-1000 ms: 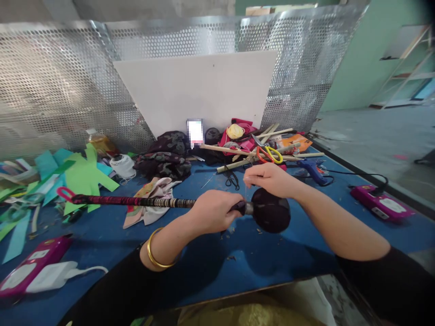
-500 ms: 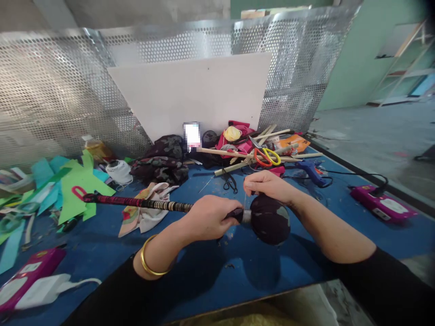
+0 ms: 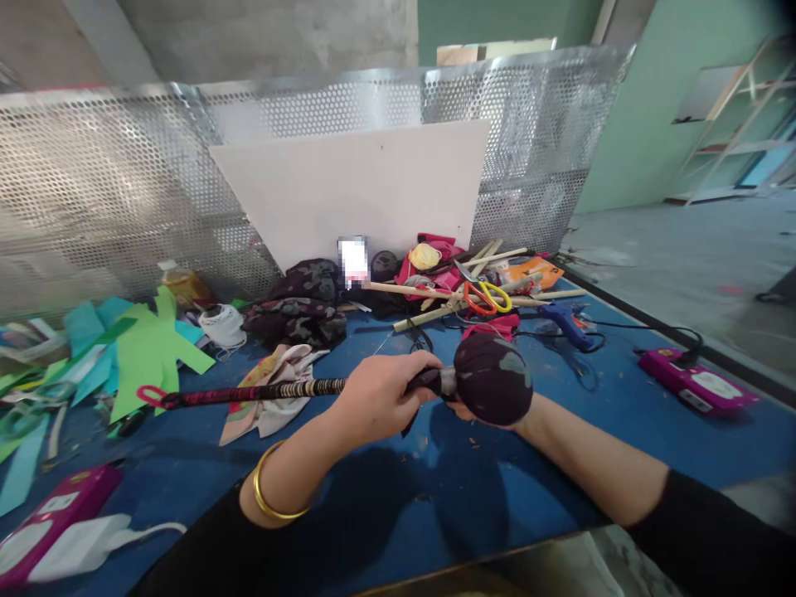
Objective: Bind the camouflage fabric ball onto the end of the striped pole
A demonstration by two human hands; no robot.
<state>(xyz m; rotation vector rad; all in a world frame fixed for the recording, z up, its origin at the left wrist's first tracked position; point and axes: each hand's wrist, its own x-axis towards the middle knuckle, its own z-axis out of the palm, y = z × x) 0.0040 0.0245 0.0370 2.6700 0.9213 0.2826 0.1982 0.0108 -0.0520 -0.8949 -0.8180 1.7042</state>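
Nearest, at the left, lies one magenta oblong power box point(image 3: 59, 510) with one white plastic charger plug point(image 3: 80, 547) in it; a second magenta power box point(image 3: 693, 377) sits at the right edge. Mid-table, one thread-wrapped black, cream and dark red stick point(image 3: 267, 391) ends in one pink loop point(image 3: 151, 396) on the left. At its right end is one round dark camouflage-cloth ball point(image 3: 493, 380), with one band of grey binding point(image 3: 448, 381) at its neck, above the tabletop. One patterned cloth piece point(image 3: 274, 394) lies behind the stick. Farther back are one white thread spool point(image 3: 222, 326), one blue glue gun point(image 3: 570, 327), one pair of scissors with red and yellow handles point(image 3: 488, 298), one pale yellow yarn ball point(image 3: 424, 256) and one bottle of amber liquid point(image 3: 185, 283). Green and teal strips, too overlapped to count, crowd the left.

The table point(image 3: 385, 539) is blue and strewn with scraps. Beyond it stand one white flat board point(image 3: 354, 191), perforated silver metal sheeting point(image 3: 124, 182), then a pale green wall point(image 3: 647, 124).

The left hand point(image 3: 389, 394) is closed around the stick beside the binding. The right hand point(image 3: 461, 410) is mostly hidden behind the ball, fingers just under the binding; its openness and grip cannot be told.
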